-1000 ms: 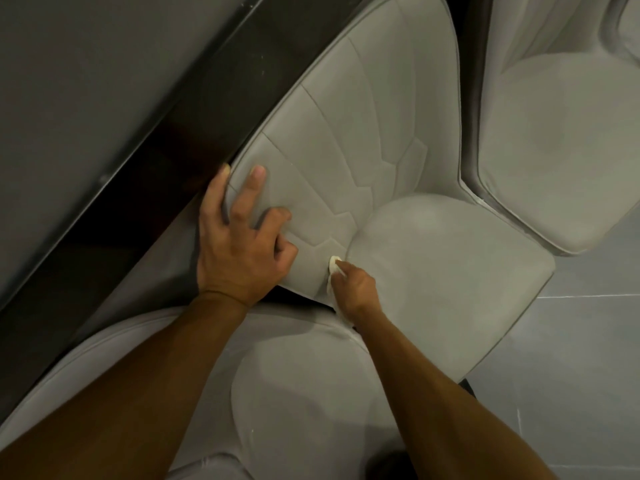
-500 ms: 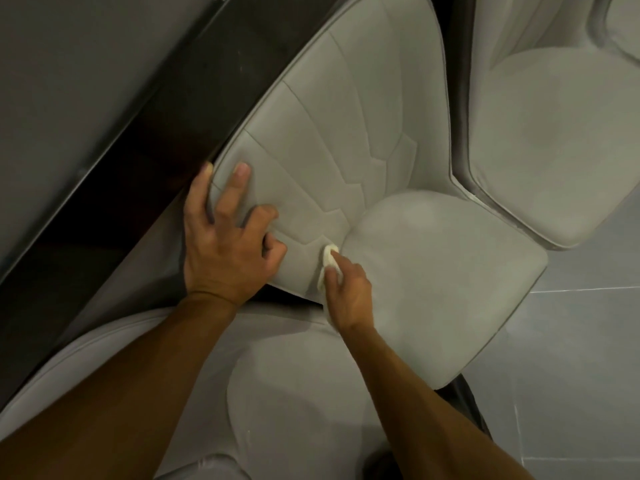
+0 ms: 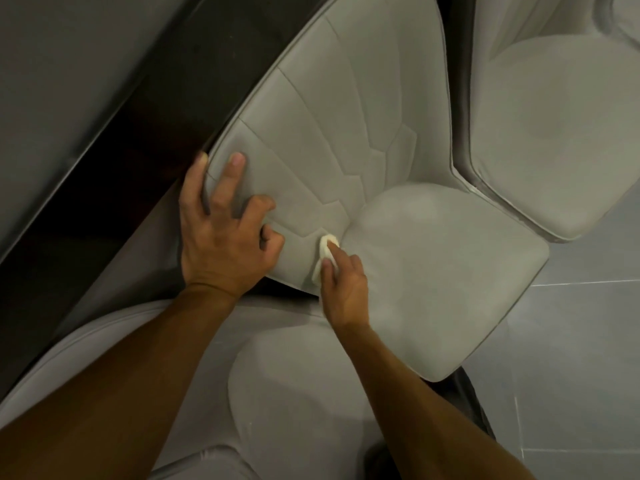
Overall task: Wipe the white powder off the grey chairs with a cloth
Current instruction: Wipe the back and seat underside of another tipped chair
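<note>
- One hand, the left hand (image 3: 225, 244), is steadying the middle chair's backrest (image 3: 329, 133). It is holding the edge beside the dark table (image 3: 138, 150), with the thumb going behind and the fingers lying on the front fabric.
- Below the arms, the nearest chair (image 3: 294, 410) is looking mostly plain grey; whether it is already wiped I cannot tell.
- Just right of the left hand, the right hand (image 3: 346, 285) is pinching a small white cloth (image 3: 325, 249). It is pressing the cloth into the crease where the backrest is meeting the seat cushion (image 3: 450, 271).
- Faint pale clouding is showing on that cushion, so this chair is probably needing more passes.
- Furthest right, another grey chair (image 3: 554, 133) is showing a whitish streak along its near edge and is apparently waiting its turn.
</note>
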Motion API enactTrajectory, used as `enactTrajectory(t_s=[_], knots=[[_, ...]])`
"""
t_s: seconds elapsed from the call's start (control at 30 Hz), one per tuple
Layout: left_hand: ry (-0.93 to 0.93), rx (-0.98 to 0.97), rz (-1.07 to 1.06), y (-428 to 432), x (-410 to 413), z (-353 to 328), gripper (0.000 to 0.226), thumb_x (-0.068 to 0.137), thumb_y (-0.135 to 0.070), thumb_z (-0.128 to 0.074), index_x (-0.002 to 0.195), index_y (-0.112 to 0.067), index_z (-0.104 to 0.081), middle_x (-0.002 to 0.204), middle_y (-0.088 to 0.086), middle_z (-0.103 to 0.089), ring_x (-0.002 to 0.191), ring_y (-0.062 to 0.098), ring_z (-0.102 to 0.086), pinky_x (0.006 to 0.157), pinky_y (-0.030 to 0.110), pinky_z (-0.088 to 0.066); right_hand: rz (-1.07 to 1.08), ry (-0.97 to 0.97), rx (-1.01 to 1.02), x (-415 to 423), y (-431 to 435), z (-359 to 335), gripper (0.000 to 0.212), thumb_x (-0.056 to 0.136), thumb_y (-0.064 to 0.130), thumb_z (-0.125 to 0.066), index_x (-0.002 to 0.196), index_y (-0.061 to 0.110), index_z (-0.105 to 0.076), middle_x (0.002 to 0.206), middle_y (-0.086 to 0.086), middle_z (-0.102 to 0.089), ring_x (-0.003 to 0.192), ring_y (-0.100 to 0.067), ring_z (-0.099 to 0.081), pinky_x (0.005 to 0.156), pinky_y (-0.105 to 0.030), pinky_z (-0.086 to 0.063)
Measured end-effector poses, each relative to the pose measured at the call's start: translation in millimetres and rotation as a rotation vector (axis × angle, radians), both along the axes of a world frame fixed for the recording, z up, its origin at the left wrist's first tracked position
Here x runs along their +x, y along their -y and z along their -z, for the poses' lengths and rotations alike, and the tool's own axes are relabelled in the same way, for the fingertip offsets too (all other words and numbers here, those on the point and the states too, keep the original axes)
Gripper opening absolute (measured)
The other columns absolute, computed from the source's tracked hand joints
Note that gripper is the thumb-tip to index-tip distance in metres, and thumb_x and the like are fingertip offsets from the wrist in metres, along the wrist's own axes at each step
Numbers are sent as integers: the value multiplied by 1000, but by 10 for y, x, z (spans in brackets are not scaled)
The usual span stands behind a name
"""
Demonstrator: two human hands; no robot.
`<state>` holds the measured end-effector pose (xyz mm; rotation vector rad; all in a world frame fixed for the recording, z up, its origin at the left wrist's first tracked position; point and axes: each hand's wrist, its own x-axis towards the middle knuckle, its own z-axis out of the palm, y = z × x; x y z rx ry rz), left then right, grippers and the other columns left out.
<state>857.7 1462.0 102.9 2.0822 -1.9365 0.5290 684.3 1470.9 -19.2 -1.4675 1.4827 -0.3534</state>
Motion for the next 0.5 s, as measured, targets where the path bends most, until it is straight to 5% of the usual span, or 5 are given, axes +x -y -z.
enactTrajectory(t_s=[0.1,0.2,0.3,0.37,0.5], knots=[[-9,38,-6,-7,3,-2,18,82,-23,-63,97,-13,-67,149,7,-27,138,44,-23,109,55,-40,-11,49,39,140,-77,24,42,105,31,-45,145,21,-51,107,-6,-53,91,-11,-51,86,-13,-35],[7,21,-2,-6,7,6,19,82,-22,-63,96,-12,-68,148,8,-27,138,45,-23,112,53,-37,25,-9,260,72,9,232,40,104,31,-46,142,21,-54,123,-13,-58,113,-26,-59,97,-20,-37],[9,-6,2,4,-2,4,19,80,-21,-64,94,-9,-69,147,9,-28,137,46,-24,115,52,-34,139,20,347,4,213,284,38,103,33,-49,135,14,-58,103,-2,-57,110,-29,-59,80,-7,-34],[23,-1,0,3,-4,4,20,80,-21,-63,95,-8,-70,147,9,-28,137,46,-23,113,55,-35,163,90,204,54,281,150,38,104,33,-49,136,14,-58,97,3,-51,100,-19,-58,76,-3,-32],[25,9,-5,8,-2,1,21,80,-22,-62,95,-8,-70,147,8,-27,137,46,-23,115,52,-32,-34,76,185,124,193,197,40,104,28,-42,143,27,-49,115,-5,-57,107,-25,-56,89,-27,-44]])
